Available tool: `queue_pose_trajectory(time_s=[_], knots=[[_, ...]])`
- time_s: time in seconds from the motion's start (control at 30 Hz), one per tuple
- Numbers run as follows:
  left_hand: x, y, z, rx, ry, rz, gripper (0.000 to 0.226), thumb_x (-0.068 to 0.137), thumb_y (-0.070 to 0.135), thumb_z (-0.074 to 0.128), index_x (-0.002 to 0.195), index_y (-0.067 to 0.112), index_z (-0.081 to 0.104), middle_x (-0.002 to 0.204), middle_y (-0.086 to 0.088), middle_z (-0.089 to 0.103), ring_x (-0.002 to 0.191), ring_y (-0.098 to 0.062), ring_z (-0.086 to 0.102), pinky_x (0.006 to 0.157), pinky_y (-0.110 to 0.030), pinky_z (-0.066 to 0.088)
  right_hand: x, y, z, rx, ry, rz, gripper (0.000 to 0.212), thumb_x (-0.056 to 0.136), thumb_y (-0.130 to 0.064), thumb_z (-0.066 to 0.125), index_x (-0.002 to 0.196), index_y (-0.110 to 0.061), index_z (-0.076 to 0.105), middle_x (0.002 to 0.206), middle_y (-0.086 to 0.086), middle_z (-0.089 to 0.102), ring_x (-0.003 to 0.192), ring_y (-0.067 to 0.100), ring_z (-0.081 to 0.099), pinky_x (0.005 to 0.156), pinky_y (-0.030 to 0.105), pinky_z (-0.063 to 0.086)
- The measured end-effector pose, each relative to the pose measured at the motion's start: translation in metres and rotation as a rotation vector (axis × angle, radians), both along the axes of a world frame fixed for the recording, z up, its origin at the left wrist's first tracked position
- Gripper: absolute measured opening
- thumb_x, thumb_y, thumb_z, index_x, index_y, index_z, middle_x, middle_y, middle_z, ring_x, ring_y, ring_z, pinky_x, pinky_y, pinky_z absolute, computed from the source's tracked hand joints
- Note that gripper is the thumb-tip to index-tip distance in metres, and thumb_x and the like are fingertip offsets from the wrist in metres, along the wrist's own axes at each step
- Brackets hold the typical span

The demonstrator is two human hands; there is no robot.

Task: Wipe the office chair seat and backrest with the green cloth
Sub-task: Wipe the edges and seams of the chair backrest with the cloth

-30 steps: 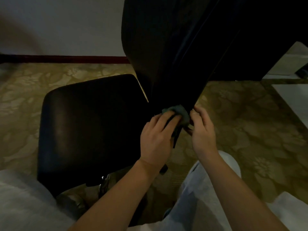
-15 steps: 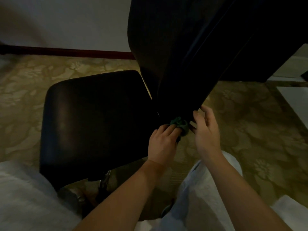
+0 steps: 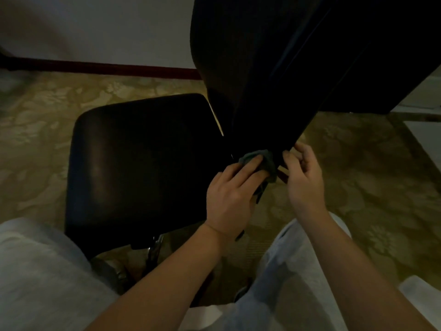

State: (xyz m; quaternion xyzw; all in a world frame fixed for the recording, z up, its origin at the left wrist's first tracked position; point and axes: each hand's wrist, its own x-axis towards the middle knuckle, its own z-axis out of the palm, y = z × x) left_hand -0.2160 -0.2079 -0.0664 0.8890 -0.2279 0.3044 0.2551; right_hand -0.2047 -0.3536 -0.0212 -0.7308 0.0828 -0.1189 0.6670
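I see left hand (image 3: 232, 194) gripping green cloth (image 3: 265, 160) at backrest (image 3: 262, 80) bottom edge, cloth bunched under fingertips. Right hand (image 3: 304, 179) curled just beside same edge; can't tell whether it grips.

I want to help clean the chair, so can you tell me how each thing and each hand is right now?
green cloth: bunched up, pressed on the backrest's bottom end.
left hand: holds the cloth there.
right hand: fingers curled, gripping the backrest's bottom edge.
backrest: held at the bottom, cloth against it.
seat: no hand or cloth on it.
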Motion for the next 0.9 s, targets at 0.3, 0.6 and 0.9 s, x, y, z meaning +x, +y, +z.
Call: queue_pose_trajectory(time_s=[0.3, 0.6, 0.9], knots=[[0.017, -0.016, -0.044, 0.216, 0.139, 0.016, 0.035, 0.086, 0.024, 0.058, 0.117, 0.02, 0.075, 0.122, 0.001, 0.072, 0.104, -0.027, 0.068, 0.077, -0.033, 0.054, 0.002, -0.001, -0.001, 0.007, 0.015, 0.006, 0.021, 0.103, -0.027, 0.049, 0.123, -0.03, 0.056, 0.091, -0.014, 0.07, 0.094, 0.008, 0.067, 0.086, 0.039, 0.055], [0.007, -0.002, -0.066, 0.267, 0.391, -0.015, 0.039, 0.07, 0.015, 0.085, 0.107, 0.022, 0.077, 0.121, 0.001, 0.073, 0.098, -0.027, 0.069, 0.074, -0.035, 0.056, 0.001, -0.008, -0.005, -0.178, -0.02, 0.044, 0.031, 0.096, -0.021, 0.064, 0.126, -0.018, 0.056, 0.103, -0.006, 0.067, 0.097, 0.006, 0.065, 0.077, 0.018, 0.052], [-0.003, 0.006, -0.001, -0.057, -0.039, 0.01, 0.027, 0.089, 0.019, 0.061, 0.111, 0.015, 0.077, 0.135, -0.004, 0.066, 0.113, -0.024, 0.056, 0.089, -0.032, 0.049, 0.003, -0.011, -0.006, -0.214, -0.032, 0.031, 0.026, 0.096, -0.015, 0.062, 0.122, -0.018, 0.058, 0.102, -0.009, 0.069, 0.099, 0.006, 0.066, 0.08, 0.021, 0.054]])
